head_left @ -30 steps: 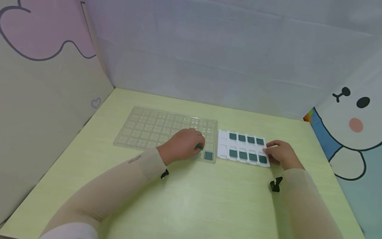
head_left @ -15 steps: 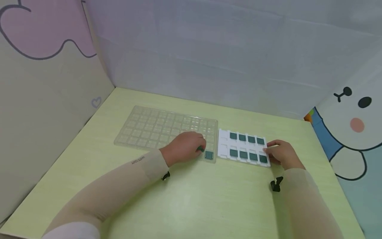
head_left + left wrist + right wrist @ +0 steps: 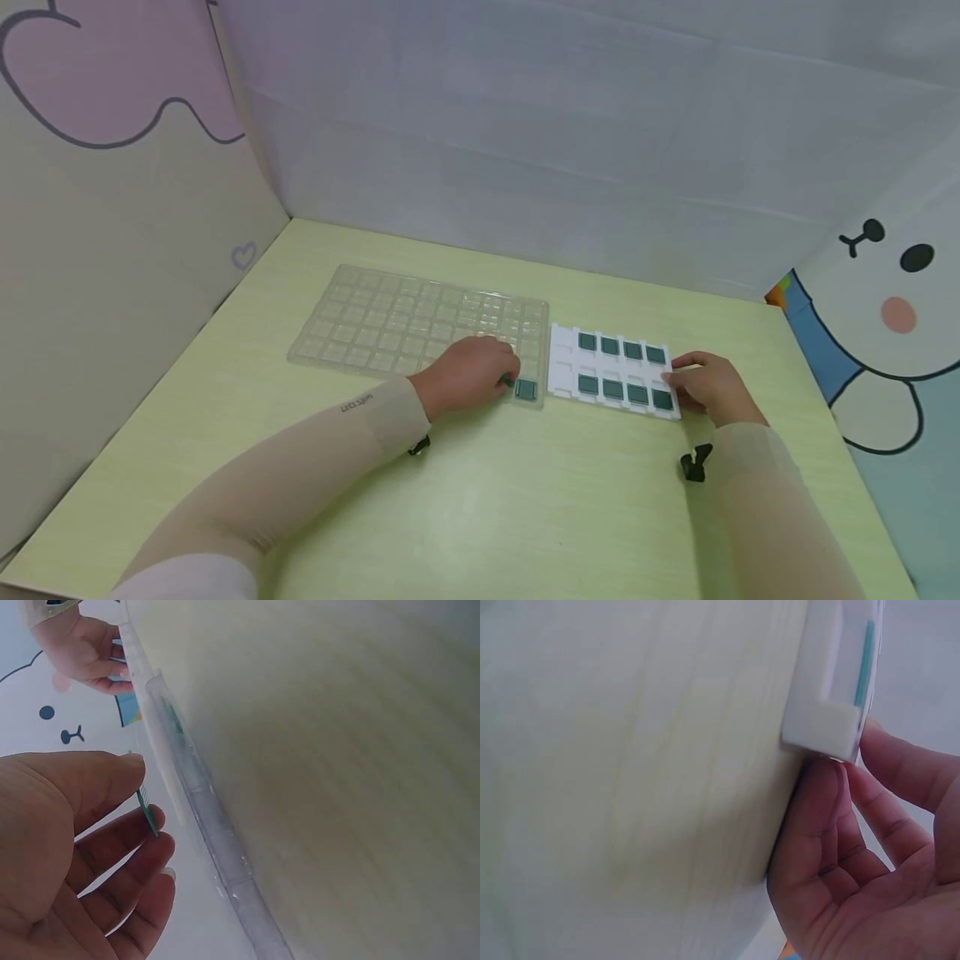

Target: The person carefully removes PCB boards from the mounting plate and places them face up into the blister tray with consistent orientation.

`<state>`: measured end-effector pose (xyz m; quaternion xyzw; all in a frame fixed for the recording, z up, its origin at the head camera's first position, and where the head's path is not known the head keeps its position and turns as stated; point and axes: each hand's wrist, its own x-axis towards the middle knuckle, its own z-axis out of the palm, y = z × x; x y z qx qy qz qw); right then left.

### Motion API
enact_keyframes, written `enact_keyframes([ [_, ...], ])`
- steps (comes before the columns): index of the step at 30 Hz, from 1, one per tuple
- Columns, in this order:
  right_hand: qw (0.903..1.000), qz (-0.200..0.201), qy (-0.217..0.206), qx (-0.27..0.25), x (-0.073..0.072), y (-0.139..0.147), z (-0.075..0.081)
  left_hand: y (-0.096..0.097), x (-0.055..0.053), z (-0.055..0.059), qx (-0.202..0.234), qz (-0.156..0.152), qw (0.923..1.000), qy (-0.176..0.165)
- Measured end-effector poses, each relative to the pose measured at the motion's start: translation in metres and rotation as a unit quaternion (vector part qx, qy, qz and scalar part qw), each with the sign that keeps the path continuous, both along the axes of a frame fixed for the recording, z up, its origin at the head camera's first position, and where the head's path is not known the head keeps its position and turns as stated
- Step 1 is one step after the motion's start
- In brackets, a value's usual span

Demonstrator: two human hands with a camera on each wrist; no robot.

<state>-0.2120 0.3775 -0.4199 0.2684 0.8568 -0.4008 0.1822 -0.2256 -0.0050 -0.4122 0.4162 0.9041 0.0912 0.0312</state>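
My left hand [image 3: 472, 372] pinches a small green square chip [image 3: 148, 806] between thumb and fingertips, tilted nearly on edge. It is over the front right part of a clear plastic tray [image 3: 352, 312] divided into many pockets. Another green chip [image 3: 527, 389] lies flat in that tray's front right corner pocket, just right of my fingertips. At the right, my right hand [image 3: 708, 387] grips the right end of a white tray [image 3: 562, 358], thumb at the top edge and fingers at the end wall [image 3: 821, 727]. Two rows of green chips [image 3: 612, 389] sit in this tray; its leftmost slots hold none.
Both trays lie side by side on a pale yellow-green table [image 3: 465, 500], their short ends nearly meeting. A pale sheet [image 3: 487, 150] stands behind the table, and printed panels [image 3: 892, 350] flank it. Black clips [image 3: 696, 463] show near both wrists.
My left hand has shifted slightly right and toward the front with the chip, closer to the corner pocket. The right hand stays on the white tray.
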Motion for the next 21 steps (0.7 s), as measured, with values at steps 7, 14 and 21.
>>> enact_keyframes([
  [7, 1.0000, 0.003, 0.000, -0.005, -0.0004, 0.0005, 0.0010, 0.0017, 0.0026, -0.0029, -0.020, -0.007, 0.9996, 0.021],
  [14, 1.0000, 0.000, -0.004, -0.007, 0.0006, 0.0004, 0.0021, 0.0036, 0.0043, -0.0011, -0.036, -0.010, 0.9989, 0.028],
  [21, 1.0000, -0.004, -0.003, -0.006, 0.0011, -0.0003, 0.0016, 0.0043, 0.0035, -0.0063, -0.041, -0.015, 0.9983, 0.038],
])
